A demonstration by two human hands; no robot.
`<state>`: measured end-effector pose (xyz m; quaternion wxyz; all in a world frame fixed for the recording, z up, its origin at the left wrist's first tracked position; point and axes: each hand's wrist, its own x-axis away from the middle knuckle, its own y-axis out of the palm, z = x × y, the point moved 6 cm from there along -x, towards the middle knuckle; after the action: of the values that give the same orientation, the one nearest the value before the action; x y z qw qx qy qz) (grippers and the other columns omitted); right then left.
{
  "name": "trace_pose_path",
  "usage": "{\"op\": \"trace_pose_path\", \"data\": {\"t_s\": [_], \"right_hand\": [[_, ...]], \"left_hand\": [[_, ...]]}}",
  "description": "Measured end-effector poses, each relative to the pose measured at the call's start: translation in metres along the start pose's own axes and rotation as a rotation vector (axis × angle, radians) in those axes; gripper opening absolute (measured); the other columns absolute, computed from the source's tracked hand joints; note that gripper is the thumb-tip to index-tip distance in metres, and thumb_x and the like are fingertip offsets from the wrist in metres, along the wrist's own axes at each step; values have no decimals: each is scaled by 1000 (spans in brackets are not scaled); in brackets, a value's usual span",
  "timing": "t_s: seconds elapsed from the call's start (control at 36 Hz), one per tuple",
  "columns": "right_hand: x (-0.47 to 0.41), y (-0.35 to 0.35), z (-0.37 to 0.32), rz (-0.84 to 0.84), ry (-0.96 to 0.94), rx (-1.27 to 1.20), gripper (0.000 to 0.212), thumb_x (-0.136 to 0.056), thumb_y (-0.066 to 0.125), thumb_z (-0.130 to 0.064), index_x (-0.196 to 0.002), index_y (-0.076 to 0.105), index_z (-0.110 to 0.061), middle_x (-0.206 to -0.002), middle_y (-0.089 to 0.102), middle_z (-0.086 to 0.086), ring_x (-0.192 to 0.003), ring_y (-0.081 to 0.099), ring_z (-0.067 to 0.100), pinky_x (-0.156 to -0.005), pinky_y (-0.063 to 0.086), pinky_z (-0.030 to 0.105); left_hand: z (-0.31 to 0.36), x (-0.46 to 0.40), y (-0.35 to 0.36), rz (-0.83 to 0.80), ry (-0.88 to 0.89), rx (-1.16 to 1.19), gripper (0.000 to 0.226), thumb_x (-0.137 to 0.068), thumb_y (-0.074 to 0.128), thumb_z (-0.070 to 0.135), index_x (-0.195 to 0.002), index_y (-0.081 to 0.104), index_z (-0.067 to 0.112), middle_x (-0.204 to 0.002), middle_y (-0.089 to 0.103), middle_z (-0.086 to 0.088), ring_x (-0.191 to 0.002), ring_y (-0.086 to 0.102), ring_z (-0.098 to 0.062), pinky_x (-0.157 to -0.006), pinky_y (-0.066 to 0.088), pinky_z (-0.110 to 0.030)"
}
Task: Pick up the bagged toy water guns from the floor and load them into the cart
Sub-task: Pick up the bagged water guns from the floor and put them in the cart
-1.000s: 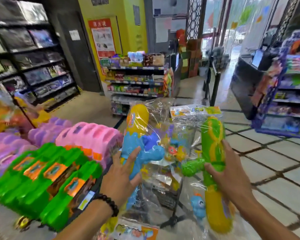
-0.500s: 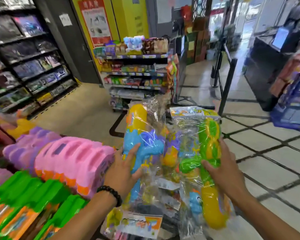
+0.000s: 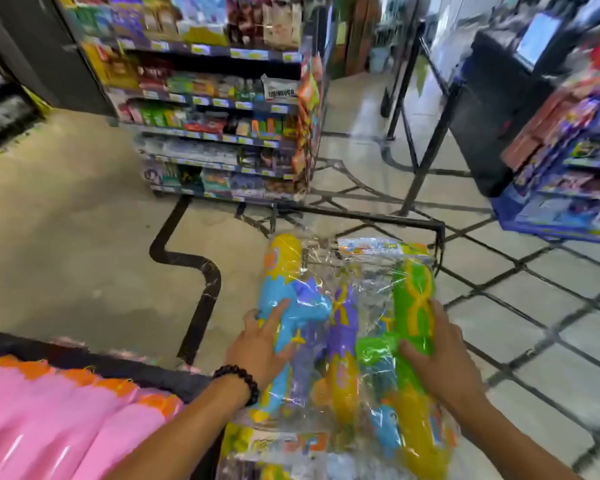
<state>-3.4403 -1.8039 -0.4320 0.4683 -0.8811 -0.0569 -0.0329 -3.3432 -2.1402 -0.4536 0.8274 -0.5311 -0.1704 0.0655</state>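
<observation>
Bagged water guns [image 3: 347,341]: several clear, crinkled plastic bags held side by side, each with a printed card header, the far one visible at the top [image 3: 381,244]. The left gun is blue with a yellow barrel end, the middle one purple over yellow, the right one green with a yellow X pattern and a yellow lower end. The bundle sits within the black wire frame of the cart [image 3: 439,233], above further bagged guns lying lower in it; whether it rests on them cannot be told. The left hand [image 3: 260,344], with a dark bead bracelet [image 3: 238,377] at the wrist, lies with fingers extended flat against the blue gun. The right hand [image 3: 440,355] wraps the green gun, thumb across its front. Pink packaged toys [image 3: 59,420] lie at lower left; stocked shelves [image 3: 215,109] stand beyond on the tiled floor [image 3: 520,327].
</observation>
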Motion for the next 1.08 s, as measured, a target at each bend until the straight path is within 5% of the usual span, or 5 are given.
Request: {"op": "trace_pose_path", "data": {"t_s": [0.25,0.42,0.69,0.97,1.08], "right_hand": [[-72,78,12,-109,91,89,99,-82,70,-64,-154,1,-57,-157,36,-2,-123,60,30,-86,50,49],[-90,110,21,-138,145,118,92,-88,67,-57,-153,2,-59,-154,37,-2,-120,62,31,-82,52,51],[-88,145,41,-113,245,124,61,-101,48,-41,-155,21,-51,-153,35,5,-116,62,38,-89,52,50],[-83,119,-12,-106,-8,254,62,-99,63,-30,-156,40,-25,-156,37,13,-137,43,40,-112,42,50],[-67,104,-42,-140,-133,284,64,-99,60,-34,-158,36,-27,-158,35,8,-139,41,33,-113,42,45]], "left_hand": [[-34,-94,69,-184,-67,98,85,-89,55,64,-152,-1,62,-146,26,-10,-111,63,-40,-95,49,-41],[-38,-121,103,-179,-57,102,82,-69,28,77,-137,-19,76,-137,33,-14,-93,65,-43,-83,53,-46],[-54,-131,119,-181,-75,-7,90,-94,47,63,-144,-28,63,-156,18,-9,-114,58,-39,-95,52,-49],[-37,-128,92,-207,-65,-81,75,-99,43,58,-158,-3,51,-166,5,-7,-141,27,-36,-105,45,-48],[-18,-110,75,-153,37,-168,71,-100,40,55,-161,5,44,-166,12,-8,-141,30,-33,-108,43,-42]]}}
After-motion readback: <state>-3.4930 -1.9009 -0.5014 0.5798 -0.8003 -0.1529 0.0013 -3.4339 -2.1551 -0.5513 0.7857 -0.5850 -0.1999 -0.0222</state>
